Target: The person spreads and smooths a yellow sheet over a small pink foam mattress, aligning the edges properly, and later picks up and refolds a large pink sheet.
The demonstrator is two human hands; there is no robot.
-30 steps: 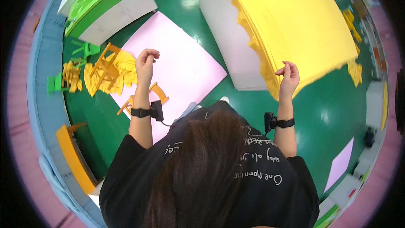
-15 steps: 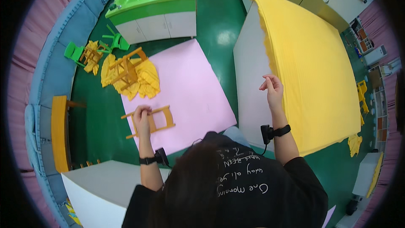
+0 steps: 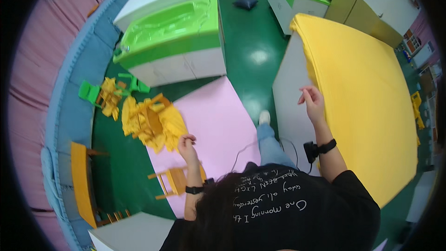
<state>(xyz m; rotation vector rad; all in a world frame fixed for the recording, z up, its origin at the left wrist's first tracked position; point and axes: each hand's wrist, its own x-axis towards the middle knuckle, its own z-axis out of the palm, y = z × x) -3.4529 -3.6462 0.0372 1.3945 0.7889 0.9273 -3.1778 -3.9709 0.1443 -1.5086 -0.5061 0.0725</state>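
A glossy dark green floor (image 3: 244, 32) spans the room, catching a pale patch of reflected light (image 3: 259, 57). Pink curtains (image 3: 39, 60) hang along the left, with a pale blue padded covering (image 3: 74, 97) below them. A white unit with a bright green basin top (image 3: 174, 21) stands ahead, a second green-topped unit (image 3: 297, 2) farther off, and a dark cushion (image 3: 245, 3) lies on the floor between. An orange-brown wooden table (image 3: 82, 181) stands at left. The blurred far right rim seems to show shelving (image 3: 411, 42).
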